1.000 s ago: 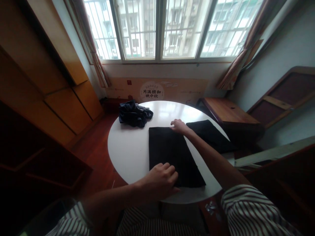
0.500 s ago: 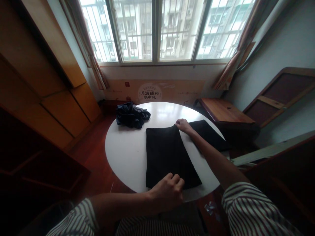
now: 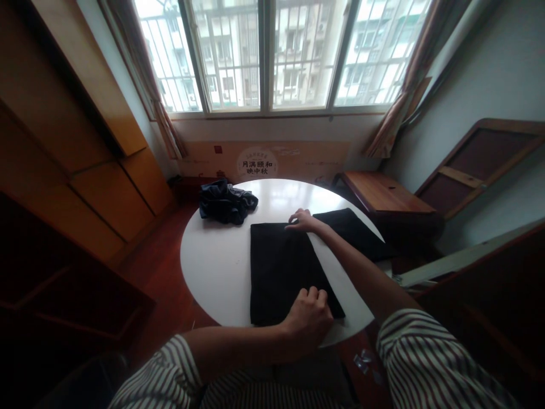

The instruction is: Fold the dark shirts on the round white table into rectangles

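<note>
A folded piece of black clothing (image 3: 279, 267) lies flat on a round white table (image 3: 213, 272), narrower at its far edge than at its near one. My left hand (image 3: 310, 318) rests at its near right part with the fingers curled down onto the cloth; the fingertips are hidden. Over the far edge of the cloth, near its right corner, is my right hand (image 3: 302, 220), its thumb and fingers bent but parted. To the right, partly behind my right forearm, lies another black piece of cloth (image 3: 353, 230).
A crumpled dark blue garment (image 3: 225, 201) sits at the table's far left. Beyond the table's right side stands a low wooden table (image 3: 385, 193). Wooden cabinets (image 3: 113, 196) line the left, and a barred window (image 3: 264, 57) is ahead. Small clear plastic pieces (image 3: 364, 360) lie below the table.
My right hand has let go of the far right corner and shifted left along the far edge. My left hand has moved right along the near side.
</note>
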`<state>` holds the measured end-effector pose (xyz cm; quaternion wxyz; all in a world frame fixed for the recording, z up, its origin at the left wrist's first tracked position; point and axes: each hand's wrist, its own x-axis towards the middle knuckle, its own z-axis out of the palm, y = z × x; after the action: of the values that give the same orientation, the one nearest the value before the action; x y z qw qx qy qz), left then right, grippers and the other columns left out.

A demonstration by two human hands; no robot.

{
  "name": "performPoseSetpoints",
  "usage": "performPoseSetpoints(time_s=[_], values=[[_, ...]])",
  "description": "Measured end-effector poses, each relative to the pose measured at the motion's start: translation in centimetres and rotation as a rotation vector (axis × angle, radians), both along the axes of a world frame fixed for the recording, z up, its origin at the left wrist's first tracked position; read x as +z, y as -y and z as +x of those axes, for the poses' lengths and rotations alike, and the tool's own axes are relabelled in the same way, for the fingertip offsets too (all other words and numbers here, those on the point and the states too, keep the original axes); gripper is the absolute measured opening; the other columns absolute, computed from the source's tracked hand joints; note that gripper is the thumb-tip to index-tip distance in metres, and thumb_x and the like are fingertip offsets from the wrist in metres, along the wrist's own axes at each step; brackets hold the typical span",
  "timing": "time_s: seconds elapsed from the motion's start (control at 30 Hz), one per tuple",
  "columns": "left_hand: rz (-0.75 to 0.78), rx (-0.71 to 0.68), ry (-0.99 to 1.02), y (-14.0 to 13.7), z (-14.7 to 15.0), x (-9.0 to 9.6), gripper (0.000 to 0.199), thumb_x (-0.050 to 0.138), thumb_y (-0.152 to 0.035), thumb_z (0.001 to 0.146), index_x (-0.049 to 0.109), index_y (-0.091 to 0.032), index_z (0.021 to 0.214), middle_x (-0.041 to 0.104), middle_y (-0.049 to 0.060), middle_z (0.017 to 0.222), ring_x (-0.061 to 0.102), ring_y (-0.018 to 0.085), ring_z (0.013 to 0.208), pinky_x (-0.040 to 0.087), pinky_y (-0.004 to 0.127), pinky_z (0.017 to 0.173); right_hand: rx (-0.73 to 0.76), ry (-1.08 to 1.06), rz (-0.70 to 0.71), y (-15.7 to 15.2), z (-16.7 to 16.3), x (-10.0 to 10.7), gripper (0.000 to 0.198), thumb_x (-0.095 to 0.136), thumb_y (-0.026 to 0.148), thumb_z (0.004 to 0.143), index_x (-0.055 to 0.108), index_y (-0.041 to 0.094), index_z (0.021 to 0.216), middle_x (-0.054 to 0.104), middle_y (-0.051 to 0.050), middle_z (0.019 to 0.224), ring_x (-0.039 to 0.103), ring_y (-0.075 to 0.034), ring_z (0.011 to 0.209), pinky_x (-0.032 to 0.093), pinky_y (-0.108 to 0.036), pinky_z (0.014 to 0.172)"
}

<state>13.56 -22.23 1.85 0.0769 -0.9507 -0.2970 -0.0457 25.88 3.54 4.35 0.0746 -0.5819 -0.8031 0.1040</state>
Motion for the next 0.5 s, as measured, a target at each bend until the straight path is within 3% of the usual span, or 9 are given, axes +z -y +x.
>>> performPoseSetpoints(time_s=[0.23, 0.37, 0.43, 0.5], values=[[0.081, -0.072, 0.027, 0.7, -0.9, -0.9, 0.023, 0.049, -0.021, 0.096, 0.067, -0.009, 0.086, 0.051, 0.01, 0.084, 0.051, 0.021, 0.076, 0.03, 0.031, 0.053, 0.069, 0.024, -0.029, -0.5, -2.1, -0.4, 0.024, 0.072, 0.034, 0.085, 0.074, 0.025, 0.107, 0.058, -0.014, 0.122, 0.047, -0.033, 0.119, 0.044, -0.044, 0.093], [0.077, -0.168, 0.046, 1.3, -1.1, -0.9, 0.023, 0.05, -0.019, 0.095, 0.065, -0.011, 0.079, 0.052, 0.01, 0.085, 0.051, 0.022, 0.078, 0.031, 0.032, 0.055, 0.076, 0.023, 0.015, -0.1, -3.3, -0.4, 0.01, 0.066, 0.021, 0.088, 0.076, 0.022, 0.09, 0.059, -0.011, 0.121, 0.045, -0.03, 0.121, 0.033, -0.051, 0.105], [0.063, -0.214, 0.05, 1.7, -1.3, -0.8, 0.025, 0.051, -0.02, 0.095, 0.064, -0.012, 0.076, 0.054, 0.01, 0.087, 0.052, 0.022, 0.08, 0.034, 0.033, 0.057, 0.061, 0.014, 0.039, 0.2, -3.7, -0.4, 0.013, 0.062, 0.019, 0.09, 0.075, 0.022, 0.088, 0.059, -0.01, 0.122, 0.044, -0.029, 0.122, 0.027, -0.053, 0.109], [0.034, -0.222, 0.045, 2.1, -1.8, -0.6, 0.023, 0.053, -0.021, 0.095, 0.065, -0.012, 0.077, 0.056, 0.01, 0.089, 0.053, 0.022, 0.082, 0.037, 0.034, 0.06, 0.031, -0.003, 0.049, 0.5, -3.8, -0.4, 0.013, 0.061, 0.022, 0.092, 0.074, 0.022, 0.092, 0.06, -0.011, 0.121, 0.045, -0.029, 0.122, 0.03, -0.049, 0.108]])
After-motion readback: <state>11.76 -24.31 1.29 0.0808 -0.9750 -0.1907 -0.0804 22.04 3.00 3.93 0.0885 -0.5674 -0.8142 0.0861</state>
